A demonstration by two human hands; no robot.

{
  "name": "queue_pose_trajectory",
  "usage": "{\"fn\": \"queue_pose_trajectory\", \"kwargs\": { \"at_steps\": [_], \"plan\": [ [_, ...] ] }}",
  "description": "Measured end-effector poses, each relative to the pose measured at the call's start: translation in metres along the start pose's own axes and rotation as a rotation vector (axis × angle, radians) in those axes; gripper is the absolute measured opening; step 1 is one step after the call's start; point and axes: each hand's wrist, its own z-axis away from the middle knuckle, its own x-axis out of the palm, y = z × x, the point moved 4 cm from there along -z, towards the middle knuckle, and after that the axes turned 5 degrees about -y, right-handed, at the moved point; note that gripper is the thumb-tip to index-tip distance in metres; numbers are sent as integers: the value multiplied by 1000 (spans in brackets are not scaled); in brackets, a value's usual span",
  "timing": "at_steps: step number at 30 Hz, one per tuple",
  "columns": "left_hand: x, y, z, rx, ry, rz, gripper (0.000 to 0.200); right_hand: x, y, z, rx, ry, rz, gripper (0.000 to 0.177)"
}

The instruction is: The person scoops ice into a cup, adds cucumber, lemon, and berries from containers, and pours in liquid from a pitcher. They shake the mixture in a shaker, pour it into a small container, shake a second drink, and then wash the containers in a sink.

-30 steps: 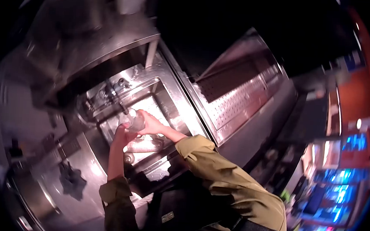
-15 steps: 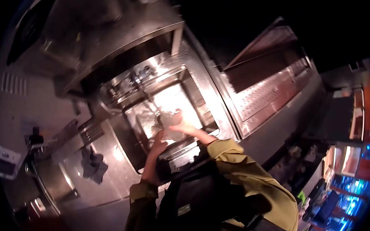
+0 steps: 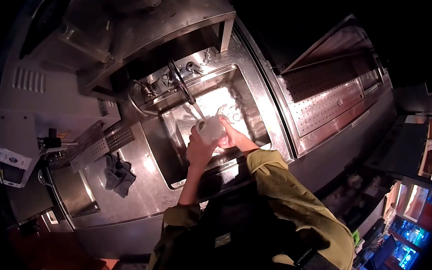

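Over the sink (image 3: pixel 264 133), both my hands are closed on a pale, whitish thing (image 3: pixel 212 130). It looks like a small container, but glare and my fingers hide its exact kind. My left hand (image 3: pixel 200 148) grips its near left side, thumb up along it. Around its right side wrap the fingers of my right hand (image 3: pixel 230 136). A thin stream of water runs from the dark faucet spout (image 3: pixel 182 86) onto or just beside the thing. The bottom of the sink shines brightly and looks wet.
A dark crumpled cloth (image 3: pixel 119 175) lies on the steel counter (image 3: pixel 140 199) to the left. Behind the faucet stands a raised steel shelf (image 3: pixel 183 26). To the right is a perforated drain panel (image 3: pixel 326 109). A perforated metal plate (image 3: pixel 89 147) leans near the cloth.
My hands have come closer together around the pale thing, which now sits higher, nearer the spout. The camera view has shifted, and the faucet and water stream show more clearly.
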Motion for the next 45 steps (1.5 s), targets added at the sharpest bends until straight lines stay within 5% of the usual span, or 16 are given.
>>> {"fn": "queue_pose_trajectory", "kwargs": {
  "at_steps": [3,4,7,12,16,20,22,24,28,29,31,34,36,39,42,45],
  "plan": [
    [-17,27,5,109,209,-86,86,41,0,4,-70,-586,-296,84],
    [-23,36,8,135,248,-100,86,82,1,28,-191,-308,-260,77],
    [-35,43,7,198,337,-29,83,59,9,27,-260,-40,8,65],
    [-45,-16,1,-118,384,293,75,47,7,62,-471,462,1218,63],
    [-49,8,35,-34,369,92,79,162,10,162,-1363,667,1670,70],
    [-52,76,58,82,239,-62,85,186,12,172,-1464,591,1441,82],
    [-46,77,48,406,157,448,79,178,4,191,-1217,504,1144,90],
    [-36,60,31,585,8,812,67,137,-11,224,-1220,822,959,86],
    [37,-65,-61,267,-15,453,32,125,-50,360,-1577,1123,810,72],
    [57,-102,-78,181,-47,447,38,114,-61,386,-1640,1193,793,68],
    [100,-184,-110,255,275,-2,53,80,-87,426,-1750,1283,867,68],
    [114,-229,-120,-211,33,-142,76,19,-109,448,-1725,1459,884,69],
    [132,-251,-125,-276,-52,-230,57,-4,-120,445,-1725,1537,901,67],
    [164,-277,-135,-239,-173,-161,43,-21,-131,439,-1715,1609,906,68],
    [192,-294,-151,-66,-289,268,32,-23,-141,440,-1665,1594,1057,69],
    [191,-233,-143,-139,-341,568,13,-37,-150,437,-1733,1623,1046,70]
  ]
}}
